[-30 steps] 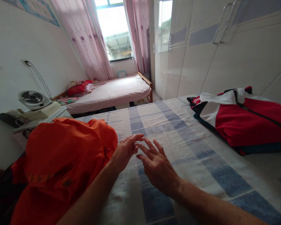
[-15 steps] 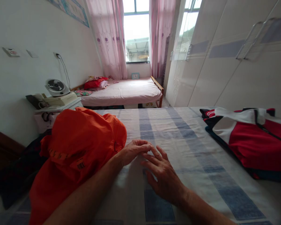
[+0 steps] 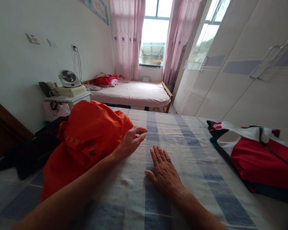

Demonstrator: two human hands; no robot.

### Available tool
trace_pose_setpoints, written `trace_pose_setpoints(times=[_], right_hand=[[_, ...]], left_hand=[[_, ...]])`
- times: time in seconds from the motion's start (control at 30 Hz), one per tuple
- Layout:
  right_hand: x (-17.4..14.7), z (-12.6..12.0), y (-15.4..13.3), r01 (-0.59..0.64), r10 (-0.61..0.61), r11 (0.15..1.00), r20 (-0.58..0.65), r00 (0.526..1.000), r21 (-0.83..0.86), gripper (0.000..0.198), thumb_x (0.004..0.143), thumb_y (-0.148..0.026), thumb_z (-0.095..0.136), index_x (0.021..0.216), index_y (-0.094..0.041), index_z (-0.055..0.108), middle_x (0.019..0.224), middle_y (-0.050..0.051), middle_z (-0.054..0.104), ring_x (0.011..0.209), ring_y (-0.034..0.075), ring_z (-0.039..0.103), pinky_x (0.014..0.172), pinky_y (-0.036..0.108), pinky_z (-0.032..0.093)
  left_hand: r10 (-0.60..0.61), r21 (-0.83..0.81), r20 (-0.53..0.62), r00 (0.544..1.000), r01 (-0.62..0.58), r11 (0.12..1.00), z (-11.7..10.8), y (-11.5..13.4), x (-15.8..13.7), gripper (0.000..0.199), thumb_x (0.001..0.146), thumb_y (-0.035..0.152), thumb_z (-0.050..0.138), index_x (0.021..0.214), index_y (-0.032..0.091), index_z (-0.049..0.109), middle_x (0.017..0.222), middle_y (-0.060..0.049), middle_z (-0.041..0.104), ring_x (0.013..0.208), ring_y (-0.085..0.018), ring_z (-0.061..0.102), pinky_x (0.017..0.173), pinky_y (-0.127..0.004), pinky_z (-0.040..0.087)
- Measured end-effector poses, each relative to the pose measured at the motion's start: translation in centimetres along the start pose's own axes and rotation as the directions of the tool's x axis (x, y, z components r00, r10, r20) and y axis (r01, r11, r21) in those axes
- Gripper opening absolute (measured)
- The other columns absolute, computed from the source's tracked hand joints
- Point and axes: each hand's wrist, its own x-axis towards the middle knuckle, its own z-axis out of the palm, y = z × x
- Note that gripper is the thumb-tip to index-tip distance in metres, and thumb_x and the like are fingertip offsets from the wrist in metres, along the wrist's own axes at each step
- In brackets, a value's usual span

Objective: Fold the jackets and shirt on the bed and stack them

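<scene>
My right hand [image 3: 165,171] lies flat, palm down, on the blue and white striped bedsheet [image 3: 180,150], its thumb out to the side. My left hand [image 3: 132,140] is over the sheet at the right edge of a crumpled orange garment [image 3: 96,131]. Its thumb and fingers are apart with nothing between them. The orange cloth has a small barcode-like print near its middle and lies beside my left forearm. Over on the right is a folded red, white and black jacket [image 3: 259,156], on top of dark folded cloth.
Dark clothing [image 3: 36,147] is heaped at the left. Behind it a small fan [image 3: 69,78] stands on a box on a bedside cabinet. A second bed [image 3: 132,92] with pink bedding is beneath the window. White wardrobes [image 3: 230,83] line the right side.
My hands, touching over the sheet before, have come apart. The left has moved left toward the orange garment; the right has flattened onto the sheet. The view has turned slightly left.
</scene>
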Motion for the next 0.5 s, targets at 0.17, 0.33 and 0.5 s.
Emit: trace_pose_setpoints(times=[0.17,0.33,0.5], right_hand=[[0.1,-0.2,-0.1,-0.037,0.036,0.999,0.125,0.991,0.011,0.075,0.088,-0.056,0.033,0.141,-0.002,0.031,0.147,0.021,0.023,0.138,0.027,0.019,0.112,0.042,0.021],[0.1,0.2,0.0,-0.028,0.027,1.000,0.100,0.995,0.010,0.075,0.089,-0.057,0.030,0.141,-0.003,0.032,0.148,0.020,0.023,0.138,0.026,0.020,0.112,0.041,0.021],[0.0,0.0,-0.4,-0.017,0.019,0.998,0.038,0.999,-0.062,0.075,0.089,-0.057,0.029,0.139,-0.002,0.036,0.146,0.021,0.027,0.137,0.027,0.022,0.113,0.040,0.019]], left_hand=[[0.202,0.335,-0.092,0.975,-0.161,0.928,-3.8,0.7,-2.9,0.025,0.082,0.029,0.049,0.099,0.019,0.064,0.110,-0.006,0.059,0.105,-0.020,0.056,0.090,-0.033,0.047],[0.387,0.681,-0.320,0.865,-0.073,0.728,-8.3,-1.1,-5.1,0.031,0.084,0.032,0.047,0.108,0.018,0.061,0.119,-0.009,0.055,0.113,-0.023,0.050,0.104,-0.038,0.036],[0.384,0.805,-0.420,0.822,0.143,0.575,-11.0,-5.5,-6.1,0.043,0.086,0.038,0.040,0.117,0.012,0.057,0.121,-0.015,0.054,0.114,-0.029,0.048,0.102,-0.043,0.036]])
